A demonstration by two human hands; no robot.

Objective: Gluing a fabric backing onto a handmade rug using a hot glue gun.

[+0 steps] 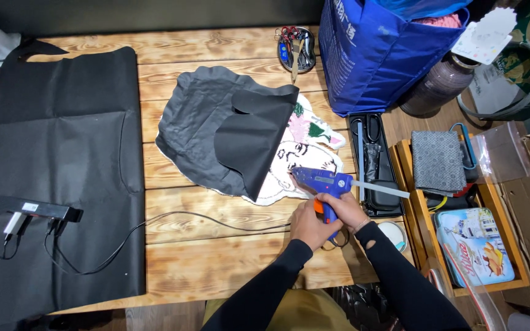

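Observation:
A blue hot glue gun (pixel 321 179) with an orange trigger and a clear glue stick poking out of its back points left at a white tufted piece (pixel 302 160) with pink and green patches. My right hand (pixel 346 209) is wrapped around the gun's handle. Just left of it, my left hand (pixel 308 224) is closed against the bottom of the handle, where the black cord (pixel 216 219) leaves. A black backing fabric (pixel 216 132) covers most of the tufted piece, and its right flap is folded back over itself.
A large black cloth (pixel 62 153) on the left carries a black power strip (pixel 32 208). There is a metal dish with scissors (pixel 295 46) at the back, a blue bag (pixel 381 52), a black tray with scissors (pixel 372 162), a wooden tray (pixel 498 285) holding grey cloth and a tin, and a tape roll (pixel 395 234).

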